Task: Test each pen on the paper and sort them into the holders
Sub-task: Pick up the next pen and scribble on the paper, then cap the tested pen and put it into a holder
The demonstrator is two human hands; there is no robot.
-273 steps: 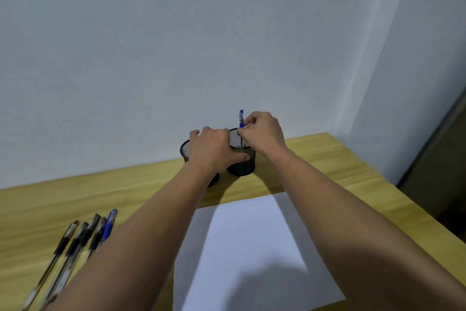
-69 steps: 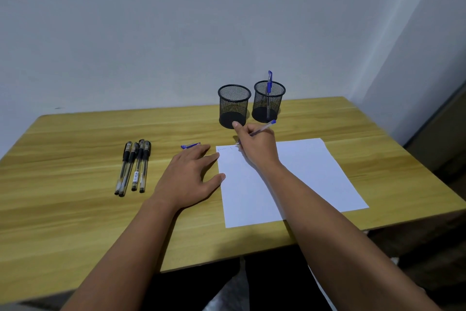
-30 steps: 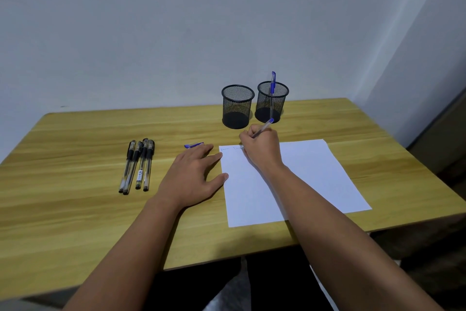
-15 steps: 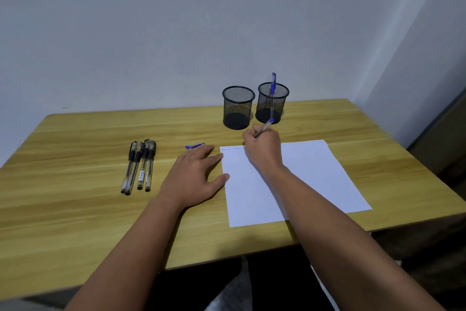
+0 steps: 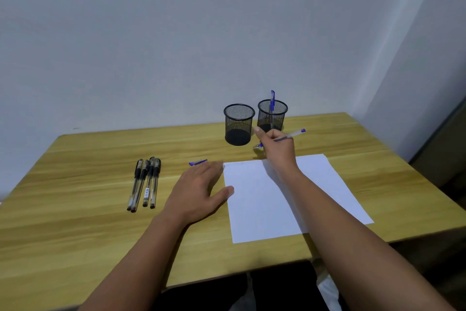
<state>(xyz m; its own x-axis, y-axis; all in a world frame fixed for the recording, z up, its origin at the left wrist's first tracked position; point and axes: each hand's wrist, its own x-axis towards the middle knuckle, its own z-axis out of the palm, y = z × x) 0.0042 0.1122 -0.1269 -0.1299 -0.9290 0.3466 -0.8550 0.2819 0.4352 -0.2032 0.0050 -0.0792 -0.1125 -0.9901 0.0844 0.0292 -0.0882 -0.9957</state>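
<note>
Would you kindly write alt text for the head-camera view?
A right hand holds an uncapped blue pen above a white paper sheet on a wooden table; the left hand rests flat beside it. Behind stand two black mesh holders, the right one holding a blue pen; four black pens lie left.

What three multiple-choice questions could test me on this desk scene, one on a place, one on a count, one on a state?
1. Where does the blue cap lie?
A. On the table beyond the left hand
B. Inside a holder
C. On the paper

2. How many black pens lie in the group at the left?
A. Two
B. Four
C. Six

3. What is in the left mesh holder?
A. One blue pen
B. Several black pens
C. Nothing visible

Answers:
1 A, the cap sits on bare wood past the fingertips, left of the paper.
2 B, four lie side by side.
3 C, only the right mesh holder has a pen.
</note>
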